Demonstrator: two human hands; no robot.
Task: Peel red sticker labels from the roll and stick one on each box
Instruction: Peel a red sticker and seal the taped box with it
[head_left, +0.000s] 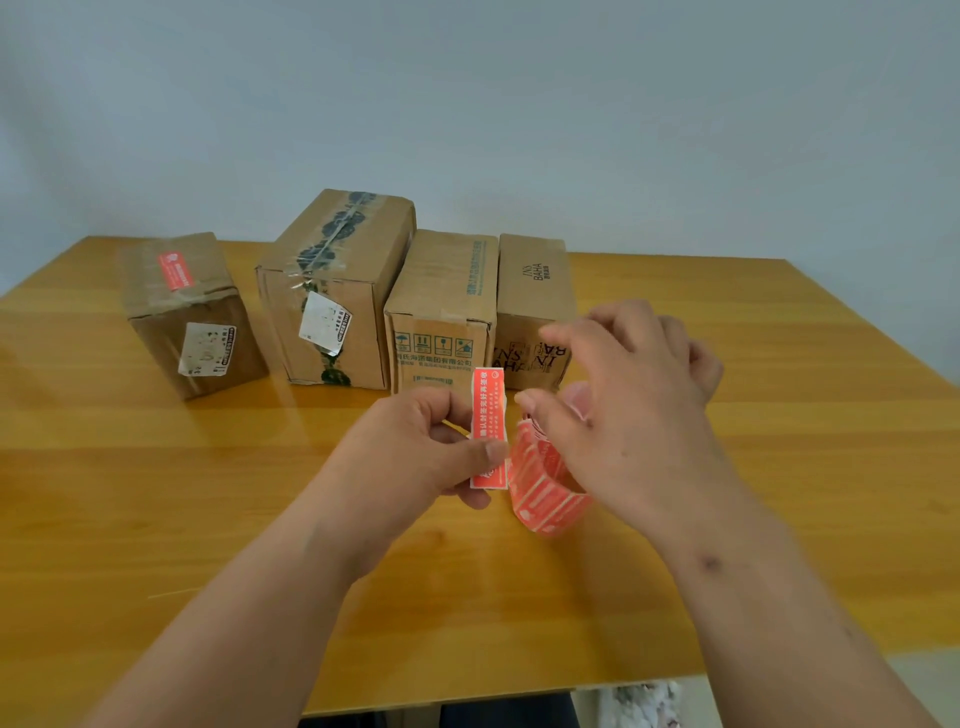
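Pinching a red sticker (489, 427) upright, the left hand (415, 447) holds it above the table (156, 493); the roll (545, 480) sits at three o'clock under the right hand (623, 410), fingers spread.

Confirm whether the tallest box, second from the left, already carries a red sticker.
No: the tallest box shows only a white label and dark tape, while the one red sticker already applied sits on the leftmost box.

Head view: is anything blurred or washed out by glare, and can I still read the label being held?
Head view: right hand is motion-blurred, softening the sticker roll beneath; the red label in the left hand is sharp, print legible; mild sheen on the table; table edges bow from wide-angle distortion.
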